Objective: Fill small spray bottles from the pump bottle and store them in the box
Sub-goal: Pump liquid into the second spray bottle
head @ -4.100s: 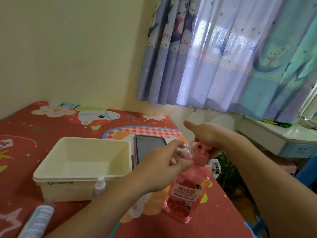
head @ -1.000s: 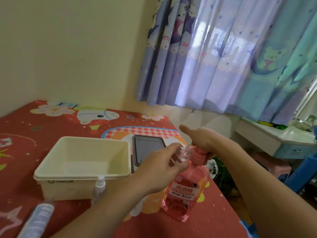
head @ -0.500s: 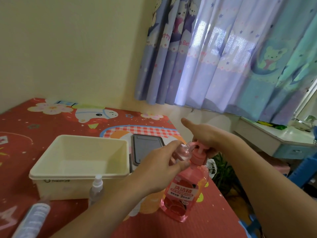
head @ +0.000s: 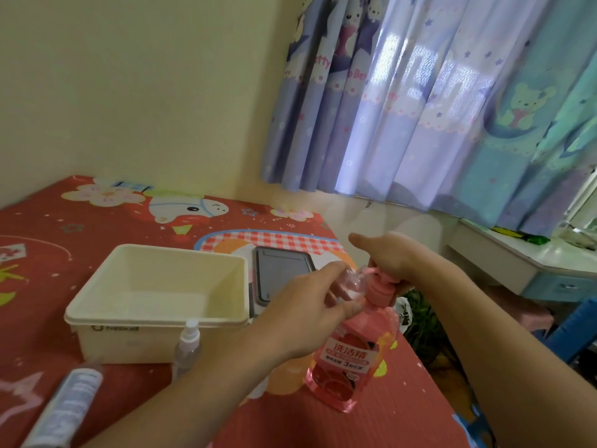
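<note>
A pink pump bottle [head: 350, 357] of liquid stands near the table's right edge. My right hand [head: 394, 257] rests on top of its pump head, thumb stretched out to the left. My left hand [head: 310, 312] grips a small clear bottle [head: 350, 281] with its open mouth held at the pump's nozzle. Another small spray bottle [head: 188, 345] with a white cap stands upright in front of the cream plastic box [head: 97, 305]. The box has nothing in it.
A dark tablet [head: 281, 270] lies flat just behind my hands, right of the box. A larger white spray bottle [head: 69, 405] lies at the bottom left. The red patterned table [head: 48, 253] ends close on the right; a pale desk [head: 517, 260] stands beyond.
The pump head went down under my right hand about a second ago and has come back up. My left hand keeps the small bottle at the nozzle.
</note>
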The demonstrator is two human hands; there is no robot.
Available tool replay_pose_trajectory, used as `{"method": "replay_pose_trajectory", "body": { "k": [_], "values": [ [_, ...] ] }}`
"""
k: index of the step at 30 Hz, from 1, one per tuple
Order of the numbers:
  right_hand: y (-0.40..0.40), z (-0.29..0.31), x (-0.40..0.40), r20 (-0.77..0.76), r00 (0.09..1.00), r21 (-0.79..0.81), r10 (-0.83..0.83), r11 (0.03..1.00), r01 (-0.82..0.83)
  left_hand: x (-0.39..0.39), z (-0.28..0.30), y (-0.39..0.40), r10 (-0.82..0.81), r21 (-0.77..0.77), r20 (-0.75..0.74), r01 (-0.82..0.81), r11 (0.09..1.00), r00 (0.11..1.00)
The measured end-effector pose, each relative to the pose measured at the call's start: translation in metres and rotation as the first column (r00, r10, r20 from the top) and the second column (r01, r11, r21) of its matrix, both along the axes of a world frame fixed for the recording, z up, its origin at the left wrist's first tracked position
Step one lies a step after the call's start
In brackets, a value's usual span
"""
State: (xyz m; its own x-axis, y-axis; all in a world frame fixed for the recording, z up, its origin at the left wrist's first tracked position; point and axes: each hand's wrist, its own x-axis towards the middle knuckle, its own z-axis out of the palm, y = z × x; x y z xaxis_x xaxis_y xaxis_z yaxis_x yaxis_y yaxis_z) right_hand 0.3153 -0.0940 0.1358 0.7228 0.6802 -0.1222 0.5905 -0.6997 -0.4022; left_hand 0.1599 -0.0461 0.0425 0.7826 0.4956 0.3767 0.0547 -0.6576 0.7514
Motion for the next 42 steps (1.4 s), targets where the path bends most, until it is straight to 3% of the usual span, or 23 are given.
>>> {"method": "replay_pose_trajectory", "body": {
  "k": [4,8,16,21,25,29,34,42],
  "values": [
    [0.000,-0.006,0.003,0.044,0.999,-0.012,0.005,1.000,-0.004,-0.001,-0.002,-0.003,-0.002,-0.003,-0.001,0.002,1.000,1.000],
    [-0.002,0.004,-0.002,-0.070,0.998,-0.015,-0.008,1.000,0.007,-0.003,0.002,-0.002,-0.010,0.020,-0.020,0.010,1.000,1.000],
    [0.001,-0.007,0.003,0.020,0.999,0.048,-0.035,0.998,0.034,0.000,0.000,-0.002,0.003,0.023,-0.030,-0.002,1.000,1.000],
    [-0.003,0.004,-0.001,-0.102,0.994,-0.003,-0.049,0.999,0.049,-0.001,0.002,-0.002,-0.001,0.006,-0.015,0.001,1.000,1.000],
    [-0.001,-0.005,0.000,0.001,1.000,0.017,-0.006,1.000,0.006,-0.001,-0.002,-0.004,0.009,-0.006,-0.018,-0.009,1.000,1.000],
    [0.000,-0.008,0.000,0.005,1.000,0.029,-0.025,0.999,0.025,-0.002,-0.004,-0.004,0.006,-0.008,-0.018,-0.006,1.000,1.000],
    [-0.004,0.004,-0.005,-0.104,0.993,-0.020,-0.063,0.998,0.061,-0.003,0.001,-0.005,0.015,-0.008,-0.018,-0.015,1.000,1.000],
    [0.001,-0.004,-0.004,-0.020,0.998,-0.003,-0.059,0.998,0.059,-0.003,-0.005,-0.006,0.024,-0.010,-0.002,-0.024,1.000,1.000]
  ]
}}
